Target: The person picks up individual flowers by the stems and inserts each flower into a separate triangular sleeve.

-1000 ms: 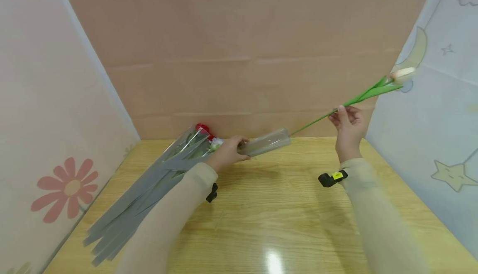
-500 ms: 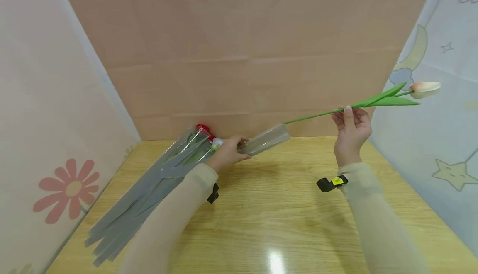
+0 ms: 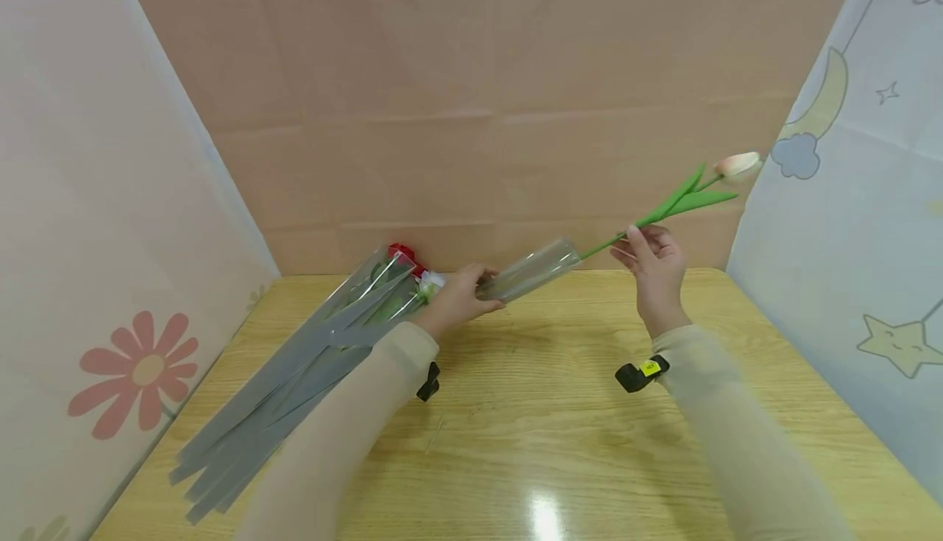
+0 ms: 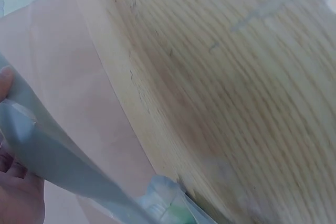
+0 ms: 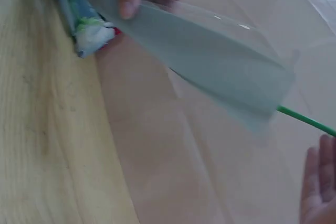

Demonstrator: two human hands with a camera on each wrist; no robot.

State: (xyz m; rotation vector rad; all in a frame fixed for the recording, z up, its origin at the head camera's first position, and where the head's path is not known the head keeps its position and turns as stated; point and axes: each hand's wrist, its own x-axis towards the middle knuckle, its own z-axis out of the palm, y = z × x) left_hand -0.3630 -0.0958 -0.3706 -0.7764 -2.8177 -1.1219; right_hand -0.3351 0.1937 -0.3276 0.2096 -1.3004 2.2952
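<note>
A pale pink-white tulip (image 3: pixel 737 166) with green leaves slants up to the right in the head view. My right hand (image 3: pixel 656 271) pinches its stem just below the leaves. The lower stem runs into the mouth of a clear plastic flower sleeve (image 3: pixel 538 269). My left hand (image 3: pixel 460 299) grips the narrow lower part of that sleeve, thumb in front and fingers behind. In the right wrist view, the green stem (image 5: pixel 307 119) emerges from the wide end of the sleeve (image 5: pixel 220 72). How deep the stem reaches inside is hard to tell.
Several wrapped flowers lie on the table's left in grey-backed sleeves (image 3: pixel 295 377), among them a red flower (image 3: pixel 403 256) and a white flower (image 3: pixel 430 283). The wooden table (image 3: pixel 560 410) meets a brown backdrop (image 3: pixel 486 156) behind; printed cloth walls stand left and right.
My right hand first swung the tulip right and down, then brought it back left toward the sleeve. Less stem now shows outside the sleeve. The left hand has barely shifted; the sleeve mouth tilts up slightly.
</note>
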